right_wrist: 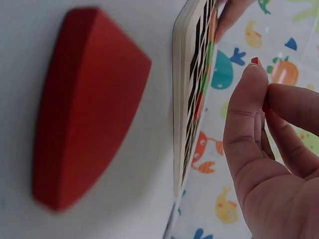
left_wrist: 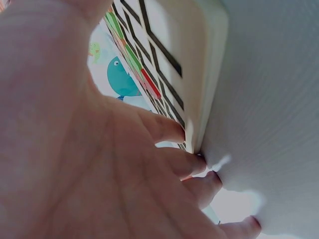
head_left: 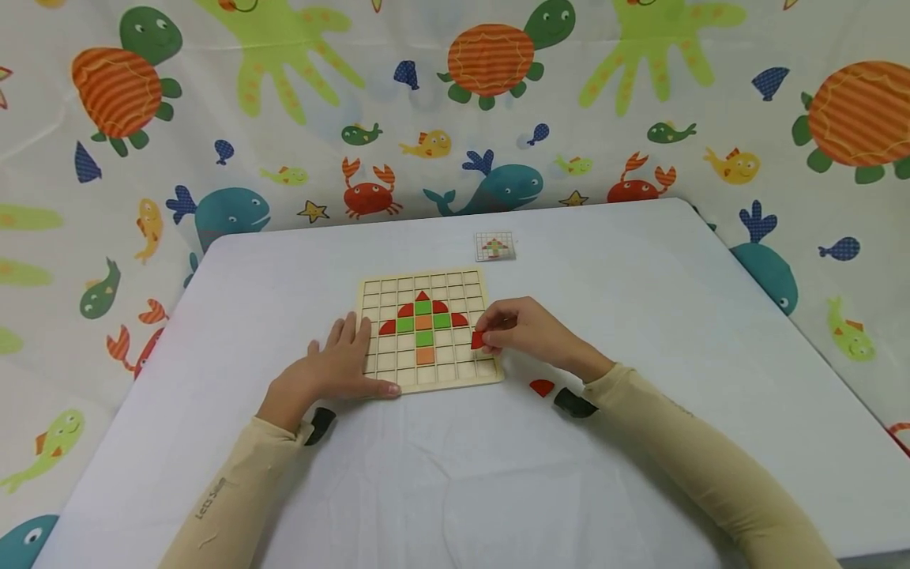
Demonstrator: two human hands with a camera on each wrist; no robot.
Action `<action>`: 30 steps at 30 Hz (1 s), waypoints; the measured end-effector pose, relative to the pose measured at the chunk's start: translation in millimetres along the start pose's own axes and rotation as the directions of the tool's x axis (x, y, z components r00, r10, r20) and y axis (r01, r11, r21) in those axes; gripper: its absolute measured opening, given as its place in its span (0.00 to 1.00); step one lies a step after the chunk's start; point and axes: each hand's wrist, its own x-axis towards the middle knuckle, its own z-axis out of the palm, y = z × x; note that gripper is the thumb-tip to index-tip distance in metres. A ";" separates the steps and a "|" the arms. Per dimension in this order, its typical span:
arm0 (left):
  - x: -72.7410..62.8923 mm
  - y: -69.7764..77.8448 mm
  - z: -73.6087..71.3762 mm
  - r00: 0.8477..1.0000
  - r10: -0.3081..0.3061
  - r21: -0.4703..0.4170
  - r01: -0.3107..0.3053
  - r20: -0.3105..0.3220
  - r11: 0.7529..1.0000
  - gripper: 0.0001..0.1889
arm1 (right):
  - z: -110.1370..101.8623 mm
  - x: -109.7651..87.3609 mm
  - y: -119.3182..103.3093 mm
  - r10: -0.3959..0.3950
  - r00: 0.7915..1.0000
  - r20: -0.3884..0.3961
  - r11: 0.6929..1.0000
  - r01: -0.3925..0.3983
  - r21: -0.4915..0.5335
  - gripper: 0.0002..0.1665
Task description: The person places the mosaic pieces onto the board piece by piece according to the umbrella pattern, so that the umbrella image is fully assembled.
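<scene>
A wooden grid board (head_left: pixel 455 367) lies on the white table, bearing a pattern of red, green and orange pieces such as the green square (head_left: pixel 424 339) and the orange square (head_left: pixel 425 356). My left hand (head_left: pixel 334 367) rests with spread fingers at the board's left edge, its thumb at the near edge. Between thumb and fingers, my right hand (head_left: pixel 533 336) pinches a red piece (head_left: pixel 477 341) over the board's right side; fingers partly hide it. A second red piece (right_wrist: pixel 89 109), with one curved side, lies on the table below the right hand.
A small pattern card (head_left: pixel 494 246) lies behind the board, showing a similar coloured figure on a grid. Dark wrist devices (head_left: pixel 574 404) show at both sleeves. A curtain (head_left: pixel 298 158) printed with sea animals hangs behind the white table (head_left: pixel 675 316).
</scene>
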 end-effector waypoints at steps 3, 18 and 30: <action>-1.0 0.1 0.2 1.000 0.003 -0.004 -0.003 0.001 1.000 0.74 | 5.6 3.7 -0.4 0.005 1.000 0.000 1.000 -0.005 0.014 0.07; 2.0 -1.2 1.3 1.000 -0.003 0.006 0.003 0.000 1.000 0.74 | 31.2 17.7 -8.9 0.009 0.999 0.040 1.000 -0.008 -0.022 0.09; 0.3 0.0 -0.5 1.000 -0.003 0.004 0.003 0.007 1.000 0.74 | 51.5 28.0 -12.1 0.006 0.996 0.083 0.999 -0.002 -0.052 0.05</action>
